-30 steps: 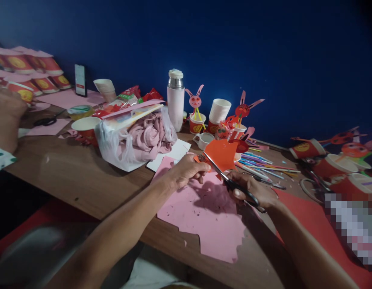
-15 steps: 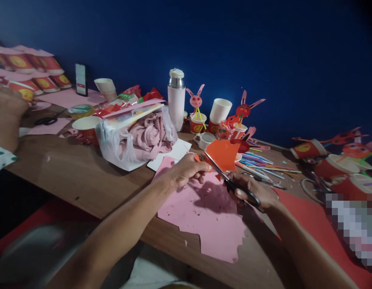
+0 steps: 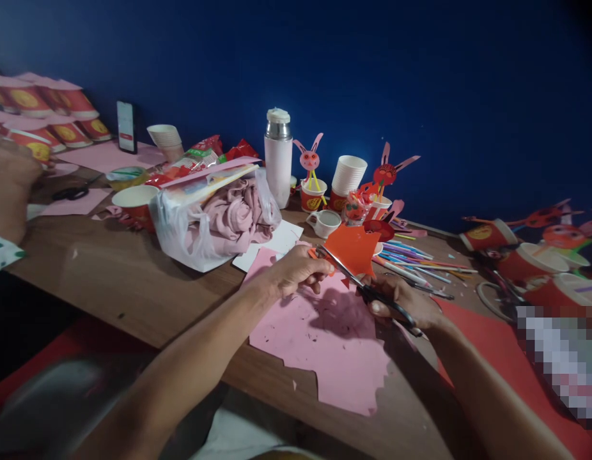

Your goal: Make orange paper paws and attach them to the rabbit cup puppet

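My left hand (image 3: 296, 271) pinches the left edge of an orange paper piece (image 3: 354, 248) held above the table. My right hand (image 3: 406, 303) grips black-handled scissors (image 3: 367, 287), whose blades run up and left across the orange paper. Both hands hover over a pink paper sheet (image 3: 325, 345) with ragged cut edges lying on the wooden table (image 3: 118, 281). Small scraps dot the pink sheet.
A plastic bag of pink cloth (image 3: 219, 217), a white flask (image 3: 278, 156), stacked paper cups (image 3: 348, 176), paper-cup rabbit figures (image 3: 311, 176) and coloured straws (image 3: 415, 259) crowd the back. Red paper (image 3: 492, 358) lies right. Another person's hand (image 3: 8, 185) is at far left.
The scissors' blades have slid a little further left across the orange paper, which has shifted slightly. Otherwise the scene is the same.
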